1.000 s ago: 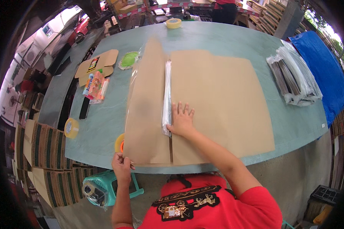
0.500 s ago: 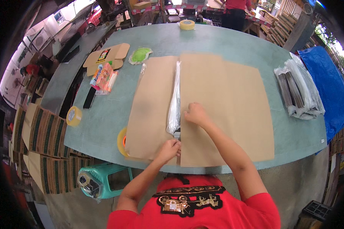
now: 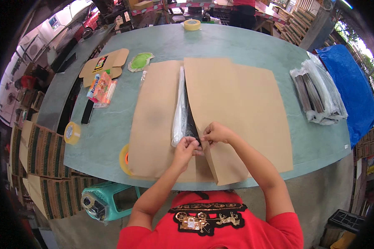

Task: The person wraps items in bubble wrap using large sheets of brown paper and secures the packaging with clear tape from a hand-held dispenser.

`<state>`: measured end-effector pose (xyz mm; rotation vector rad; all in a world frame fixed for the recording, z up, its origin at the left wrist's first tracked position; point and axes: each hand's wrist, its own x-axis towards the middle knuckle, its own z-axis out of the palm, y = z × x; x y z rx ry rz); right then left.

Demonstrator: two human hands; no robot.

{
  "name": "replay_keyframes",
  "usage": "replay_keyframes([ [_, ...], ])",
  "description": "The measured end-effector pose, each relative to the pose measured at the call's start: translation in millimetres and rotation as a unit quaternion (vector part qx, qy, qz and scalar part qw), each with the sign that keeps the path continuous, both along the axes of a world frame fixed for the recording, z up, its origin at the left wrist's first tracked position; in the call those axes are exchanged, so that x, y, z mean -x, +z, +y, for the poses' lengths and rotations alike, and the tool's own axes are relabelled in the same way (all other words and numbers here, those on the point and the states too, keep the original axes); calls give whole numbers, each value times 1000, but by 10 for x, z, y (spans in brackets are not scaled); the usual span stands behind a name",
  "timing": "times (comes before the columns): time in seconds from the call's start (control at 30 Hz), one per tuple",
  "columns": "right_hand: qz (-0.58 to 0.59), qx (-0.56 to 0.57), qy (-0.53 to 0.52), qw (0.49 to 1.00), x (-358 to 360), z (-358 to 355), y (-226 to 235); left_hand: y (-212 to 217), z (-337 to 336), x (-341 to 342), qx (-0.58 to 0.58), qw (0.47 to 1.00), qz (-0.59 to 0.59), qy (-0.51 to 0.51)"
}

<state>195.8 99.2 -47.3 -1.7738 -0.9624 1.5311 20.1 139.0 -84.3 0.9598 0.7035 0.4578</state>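
Note:
A large sheet of brown kraft paper lies on the table in front of me, its left flap overlapping the middle. My right hand pinches the near part of that flap's edge, which is lifted and bent back. Under the gap lies a long, narrow bundle in clear plastic, with something black along its right side. My left hand is at the bundle's near end, fingers closed on its plastic. Brown paper also spreads flat to the left of the bundle. The flap hides part of the bundle.
Tape rolls sit at the far edge, at the left and partly under the paper. Plastic-wrapped dark pieces lie at right beside a blue tarp. A teal stool stands below the table; a flattened carton lies far left.
My right hand has moved nearer and lifted the flap's near edge, uncovering the black part. My left hand has moved up onto the bundle's near end. The whole view has shifted slightly.

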Motion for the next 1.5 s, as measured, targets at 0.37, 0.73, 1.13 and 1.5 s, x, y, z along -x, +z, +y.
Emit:
replay_keyframes([
  [0.37,149,-107,-95,978,-103,-441,298,539,71,-398,6,998,-7,-68],
  [0.73,-109,-122,-256,953,-1026,-1156,595,659,42,-464,-59,997,-10,-56],
  [1.13,-566,-27,32,823,-759,-231,1310,584,450,-1029,-591,805,12,-44],
  [1.5,-289,-123,80,946,-166,768,-16,-675,1323,-943,-547,765,337,-32],
])
